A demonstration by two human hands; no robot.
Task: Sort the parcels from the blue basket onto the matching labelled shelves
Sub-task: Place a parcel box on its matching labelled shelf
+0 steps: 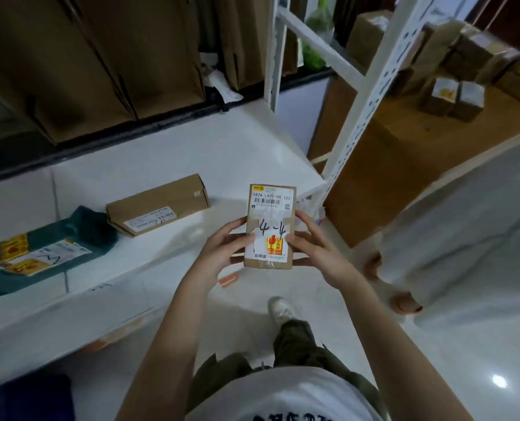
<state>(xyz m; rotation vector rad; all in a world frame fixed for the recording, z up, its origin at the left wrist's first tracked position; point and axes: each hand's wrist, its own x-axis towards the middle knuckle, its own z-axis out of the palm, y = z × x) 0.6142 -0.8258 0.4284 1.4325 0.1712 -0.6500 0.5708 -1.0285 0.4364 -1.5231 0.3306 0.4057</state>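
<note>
A small brown cardboard parcel (270, 223) with a white shipping label and a handwritten "4-4" is held upright in front of me over the floor. My left hand (222, 249) grips its left edge and my right hand (312, 243) grips its right edge, thumbs on the label side. On the white shelf (167, 165) to the left lie a long brown box (158, 205) and a dark green bag parcel (44, 252) with yellow stickers. The blue basket (25, 399) shows as a dark blue corner at the bottom left.
A white perforated shelf post (371, 95) rises just right of the parcel. Behind it a brown shelf board (404, 147) carries several small cardboard boxes (453, 95). Tall flat cartons (101, 56) lean at the back left. Another person's feet (404, 302) stand on the white floor at right.
</note>
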